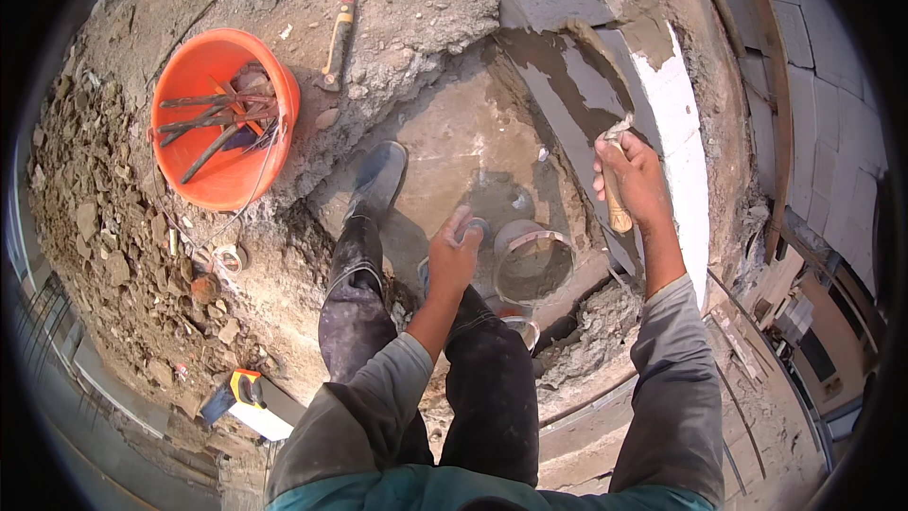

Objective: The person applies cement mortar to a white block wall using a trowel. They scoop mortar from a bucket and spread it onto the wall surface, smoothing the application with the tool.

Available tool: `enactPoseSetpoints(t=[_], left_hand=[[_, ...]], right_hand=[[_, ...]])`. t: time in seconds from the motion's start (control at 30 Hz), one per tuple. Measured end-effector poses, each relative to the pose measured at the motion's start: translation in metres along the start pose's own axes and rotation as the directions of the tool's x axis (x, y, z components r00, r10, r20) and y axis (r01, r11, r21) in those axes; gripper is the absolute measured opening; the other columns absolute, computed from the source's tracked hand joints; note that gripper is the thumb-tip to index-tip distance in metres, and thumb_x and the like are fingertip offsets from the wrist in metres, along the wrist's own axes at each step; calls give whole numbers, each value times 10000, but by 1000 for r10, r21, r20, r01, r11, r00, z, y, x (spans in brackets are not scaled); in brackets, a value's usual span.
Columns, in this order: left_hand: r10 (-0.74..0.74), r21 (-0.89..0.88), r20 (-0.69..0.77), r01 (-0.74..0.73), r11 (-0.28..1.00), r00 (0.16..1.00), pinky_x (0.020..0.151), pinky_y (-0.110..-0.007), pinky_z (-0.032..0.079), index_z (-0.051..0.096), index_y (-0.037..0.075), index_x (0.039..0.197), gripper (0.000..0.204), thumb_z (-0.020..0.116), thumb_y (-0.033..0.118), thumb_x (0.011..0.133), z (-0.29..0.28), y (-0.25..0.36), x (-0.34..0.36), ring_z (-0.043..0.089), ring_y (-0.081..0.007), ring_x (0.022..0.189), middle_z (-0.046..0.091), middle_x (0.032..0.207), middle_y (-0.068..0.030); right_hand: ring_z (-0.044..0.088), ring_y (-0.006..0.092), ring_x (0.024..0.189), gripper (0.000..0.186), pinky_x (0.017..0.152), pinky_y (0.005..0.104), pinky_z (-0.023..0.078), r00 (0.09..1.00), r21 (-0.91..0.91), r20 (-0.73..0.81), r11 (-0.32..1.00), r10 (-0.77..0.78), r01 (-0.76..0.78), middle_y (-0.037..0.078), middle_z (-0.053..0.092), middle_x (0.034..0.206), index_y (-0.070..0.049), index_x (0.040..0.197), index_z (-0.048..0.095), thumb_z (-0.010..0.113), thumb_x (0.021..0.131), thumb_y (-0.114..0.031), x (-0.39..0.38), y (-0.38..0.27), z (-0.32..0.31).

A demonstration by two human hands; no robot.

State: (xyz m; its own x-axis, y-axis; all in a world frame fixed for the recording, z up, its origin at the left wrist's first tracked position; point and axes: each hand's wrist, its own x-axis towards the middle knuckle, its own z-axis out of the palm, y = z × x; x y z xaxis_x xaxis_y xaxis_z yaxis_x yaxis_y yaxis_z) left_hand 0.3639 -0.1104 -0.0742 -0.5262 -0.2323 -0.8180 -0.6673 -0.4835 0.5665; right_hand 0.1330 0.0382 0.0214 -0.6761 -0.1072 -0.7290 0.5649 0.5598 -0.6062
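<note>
My right hand (632,180) is closed on a trowel (619,211) by its wooden handle; its mortar-smeared metal end shows above my fingers, beside a block ledge (676,123) coated partly with wet grey mortar (586,76). My left hand (454,254) is closed low at the middle of the view, near a small blue-grey shape that I cannot make out. Just right of it a round bucket (530,274) of grey mortar stands on the stained ground, between my legs and the ledge.
An orange bucket (184,166) holding sticks stands at the upper left, with a hammer (342,24) beside it. Rubble (113,255) covers the left slope. A saw with yellow handle (248,388) lies lower left. Broken concrete edges surround my feet; stacked blocks (823,132) line the right.
</note>
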Motion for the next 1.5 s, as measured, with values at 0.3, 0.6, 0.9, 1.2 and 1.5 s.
enactPoseSetpoints(t=[0.3, 0.6, 0.9, 1.2, 1.5], left_hand=[[-39, -135, -62, 30, 990, 997, 986, -330, 449, 493, -60, 1347, 516, 589, 118, 871, -6, -1, 13, 573, -249, 1193, 579, 1310, -216], [-33, -111, -69, 26, 993, 997, 981, -322, 448, 493, -67, 1344, 504, 583, 134, 891, -9, 17, 10, 582, -252, 1178, 578, 1302, -223], [-67, -79, -17, 66, 995, 998, 986, -325, 445, 492, -65, 1348, 508, 588, 124, 886, -3, 15, 6, 570, -236, 1185, 573, 1306, -222], [-95, -118, -42, 90, 989, 995, 991, -312, 442, 473, -73, 1358, 507, 583, 97, 893, -9, 0, 5, 563, -229, 1193, 567, 1313, -222], [-97, -92, -29, 94, 991, 995, 973, -323, 457, 478, -63, 1360, 509, 585, 105, 892, -9, 5, 8, 568, -240, 1185, 568, 1309, -224]], right_hand=[[574, 116, 534, 221, 452, 254, 465, 996, -19, -86, 1000, -21, 19, 50, 581, 743, -39, 1000, 557, 600, 947, -249, -44, -8, 18], [555, 81, 533, 159, 486, 246, 468, 945, -100, -210, 967, -253, 237, 22, 590, 698, -15, 915, 571, 668, 892, -139, 29, 30, 40], [541, 69, 547, 196, 492, 242, 455, 987, -360, -34, 923, -157, 135, 27, 587, 697, -7, 883, 578, 645, 910, -189, 60, 59, 15], [569, 115, 560, 211, 534, 278, 480, 927, -234, -157, 925, -342, 301, 58, 605, 693, -3, 902, 585, 634, 911, -208, 23, 64, 30], [558, 112, 561, 212, 552, 309, 470, 864, -274, -298, 904, -405, 329, 78, 610, 676, 24, 861, 572, 642, 893, -174, 39, 27, 46]])
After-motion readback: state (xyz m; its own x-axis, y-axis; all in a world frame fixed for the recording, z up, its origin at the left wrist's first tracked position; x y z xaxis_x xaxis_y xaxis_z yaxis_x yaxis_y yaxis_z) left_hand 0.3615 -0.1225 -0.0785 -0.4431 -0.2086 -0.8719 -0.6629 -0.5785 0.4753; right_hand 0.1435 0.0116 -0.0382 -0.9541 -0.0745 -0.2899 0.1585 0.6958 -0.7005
